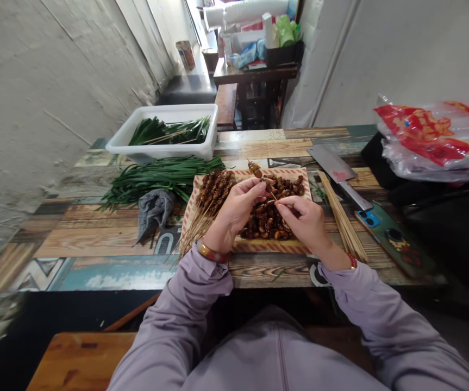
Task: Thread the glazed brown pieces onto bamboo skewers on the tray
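My left hand [240, 203] is closed, pinching glossy brown pieces that look like silkworm pupae, on a thin skewer. One threaded pupa [254, 169] shows above the fingers, near the skewer's tip. My right hand [304, 220] pinches the bare lower part of the bamboo skewer [274, 196]. Beneath both hands lies a heap of loose brown pupae [273, 221] on a tray with a red-and-white striped edge [299, 248]. Filled skewers [214, 187] rest on the tray's left side, their sticks pointing toward me. The fingertips hide part of what the left hand grips.
Bare bamboo skewers [342, 220] lie right of the tray, beside a cleaver [334, 165] and a phone [397, 239]. To the left are green chives [156, 176], a grey cloth [155, 212] and a white tub [163, 113] holding skewered greens. A plastic-wrapped package [433, 136] sits far right.
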The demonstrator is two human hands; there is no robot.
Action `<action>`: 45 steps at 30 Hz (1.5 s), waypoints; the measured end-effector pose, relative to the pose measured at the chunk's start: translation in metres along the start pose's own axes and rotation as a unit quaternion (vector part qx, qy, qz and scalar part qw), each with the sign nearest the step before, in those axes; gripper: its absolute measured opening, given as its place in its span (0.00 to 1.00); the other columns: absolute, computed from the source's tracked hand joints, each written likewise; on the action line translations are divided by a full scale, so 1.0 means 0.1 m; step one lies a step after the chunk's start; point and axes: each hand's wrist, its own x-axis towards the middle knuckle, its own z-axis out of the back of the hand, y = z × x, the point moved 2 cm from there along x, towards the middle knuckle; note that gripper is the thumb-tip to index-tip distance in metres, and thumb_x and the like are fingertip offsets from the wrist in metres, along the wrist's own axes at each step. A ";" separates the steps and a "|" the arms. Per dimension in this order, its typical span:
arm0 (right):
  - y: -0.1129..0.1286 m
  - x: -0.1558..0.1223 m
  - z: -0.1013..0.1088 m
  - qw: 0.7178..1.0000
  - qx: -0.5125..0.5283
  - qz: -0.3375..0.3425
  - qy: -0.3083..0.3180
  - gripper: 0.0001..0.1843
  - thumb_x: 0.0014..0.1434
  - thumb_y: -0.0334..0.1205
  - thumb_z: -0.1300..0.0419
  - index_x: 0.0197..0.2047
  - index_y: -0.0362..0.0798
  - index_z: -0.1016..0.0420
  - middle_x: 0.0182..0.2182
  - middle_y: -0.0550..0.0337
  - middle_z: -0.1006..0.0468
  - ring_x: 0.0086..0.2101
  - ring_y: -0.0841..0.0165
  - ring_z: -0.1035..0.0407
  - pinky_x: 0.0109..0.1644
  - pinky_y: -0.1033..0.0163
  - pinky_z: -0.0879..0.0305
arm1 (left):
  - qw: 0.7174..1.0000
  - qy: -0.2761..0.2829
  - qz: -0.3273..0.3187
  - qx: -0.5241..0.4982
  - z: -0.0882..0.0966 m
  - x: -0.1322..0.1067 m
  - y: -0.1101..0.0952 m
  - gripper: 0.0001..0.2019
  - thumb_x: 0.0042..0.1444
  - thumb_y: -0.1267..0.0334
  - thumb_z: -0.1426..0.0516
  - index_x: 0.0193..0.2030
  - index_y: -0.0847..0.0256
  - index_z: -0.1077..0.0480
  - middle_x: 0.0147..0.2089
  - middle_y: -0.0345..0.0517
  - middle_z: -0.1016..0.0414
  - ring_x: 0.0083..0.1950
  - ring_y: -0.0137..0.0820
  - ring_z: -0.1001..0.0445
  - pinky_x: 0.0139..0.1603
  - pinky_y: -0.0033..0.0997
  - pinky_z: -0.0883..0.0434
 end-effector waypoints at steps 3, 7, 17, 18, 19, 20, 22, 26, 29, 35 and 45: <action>0.00 0.00 0.00 1.000 0.002 0.006 0.002 0.06 0.60 0.38 0.41 0.35 0.49 0.22 0.30 0.61 0.19 0.28 0.71 0.27 0.34 0.67 0.32 | 1.000 0.000 0.006 -0.010 -0.02 -0.01 -0.02 0.14 0.45 0.57 0.33 0.35 0.64 0.25 0.35 0.42 0.24 0.35 0.23 0.28 0.38 0.23 0.33; 0.01 -0.01 -0.01 1.000 -0.007 0.015 0.001 0.07 0.60 0.38 0.42 0.34 0.49 0.22 0.30 0.60 0.19 0.29 0.70 0.26 0.35 0.66 0.32 | 1.000 -0.006 -0.002 0.005 -0.04 -0.03 -0.03 0.15 0.46 0.57 0.34 0.37 0.65 0.24 0.34 0.43 0.24 0.34 0.23 0.28 0.38 0.22 0.33; 0.01 -0.03 -0.01 0.999 -0.025 0.023 0.011 0.09 0.62 0.39 0.43 0.33 0.50 0.23 0.29 0.61 0.19 0.28 0.70 0.26 0.35 0.66 0.31 | 0.999 -0.022 -0.028 0.036 -0.05 -0.04 -0.02 0.12 0.47 0.57 0.35 0.33 0.64 0.23 0.33 0.43 0.24 0.34 0.24 0.29 0.38 0.23 0.34; 0.02 -0.03 -0.01 0.999 -0.024 0.025 0.010 0.09 0.62 0.38 0.44 0.34 0.50 0.23 0.29 0.61 0.19 0.29 0.70 0.26 0.35 0.66 0.31 | 0.999 -0.023 -0.027 0.034 -0.06 -0.05 -0.02 0.12 0.46 0.57 0.34 0.33 0.64 0.22 0.33 0.43 0.25 0.34 0.23 0.29 0.37 0.23 0.34; 0.02 -0.03 -0.01 0.999 -0.024 0.026 0.009 0.09 0.62 0.38 0.43 0.34 0.50 0.23 0.29 0.61 0.19 0.29 0.70 0.26 0.35 0.66 0.31 | 0.999 -0.023 -0.025 0.033 -0.07 -0.05 -0.01 0.11 0.46 0.58 0.34 0.33 0.64 0.22 0.32 0.42 0.25 0.33 0.23 0.29 0.37 0.23 0.34; 0.02 -0.02 -0.01 0.999 -0.025 0.026 0.008 0.08 0.61 0.38 0.43 0.34 0.50 0.23 0.29 0.61 0.19 0.28 0.70 0.26 0.35 0.66 0.31 | 0.999 -0.022 -0.022 0.032 -0.08 -0.05 -0.01 0.11 0.46 0.58 0.34 0.33 0.64 0.22 0.32 0.42 0.25 0.33 0.23 0.30 0.37 0.23 0.34; 0.03 -0.02 0.00 0.999 -0.031 0.023 0.004 0.09 0.61 0.38 0.43 0.33 0.50 0.23 0.28 0.61 0.19 0.28 0.70 0.26 0.35 0.66 0.31 | 0.999 -0.019 -0.018 0.031 -0.11 -0.06 0.00 0.12 0.45 0.58 0.34 0.32 0.64 0.22 0.32 0.42 0.25 0.32 0.22 0.30 0.36 0.23 0.35; 0.04 -0.02 0.01 0.999 -0.038 0.016 -0.002 0.09 0.61 0.39 0.43 0.32 0.50 0.23 0.29 0.60 0.19 0.27 0.70 0.27 0.34 0.65 0.31 | 0.999 -0.011 -0.015 0.031 -0.14 -0.07 0.01 0.13 0.43 0.56 0.33 0.30 0.64 0.23 0.33 0.42 0.24 0.31 0.22 0.31 0.36 0.24 0.34; 0.04 -0.01 0.03 0.999 -0.038 0.012 -0.006 0.09 0.61 0.39 0.43 0.32 0.50 0.23 0.29 0.60 0.19 0.27 0.70 0.27 0.34 0.65 0.32 | 0.999 -0.005 -0.013 0.040 -0.12 -0.06 0.00 0.14 0.43 0.57 0.33 0.33 0.64 0.22 0.35 0.43 0.23 0.31 0.22 0.31 0.37 0.24 0.34; 0.03 -0.02 0.02 0.999 -0.031 0.016 0.005 0.09 0.60 0.39 0.43 0.32 0.49 0.22 0.28 0.60 0.19 0.28 0.70 0.27 0.34 0.66 0.32 | 0.997 -0.052 -0.059 0.019 0.04 0.00 -0.11 0.16 0.47 0.53 0.35 0.36 0.63 0.25 0.32 0.41 0.26 0.31 0.21 0.31 0.34 0.22 0.35; -0.03 -0.06 0.00 0.998 -0.048 -0.004 0.038 0.10 0.61 0.42 0.43 0.33 0.51 0.22 0.29 0.59 0.19 0.28 0.69 0.27 0.34 0.64 0.31 | 0.993 -0.093 -0.077 0.005 0.11 0.03 -0.15 0.13 0.49 0.55 0.36 0.37 0.62 0.24 0.33 0.41 0.26 0.32 0.22 0.29 0.34 0.21 0.34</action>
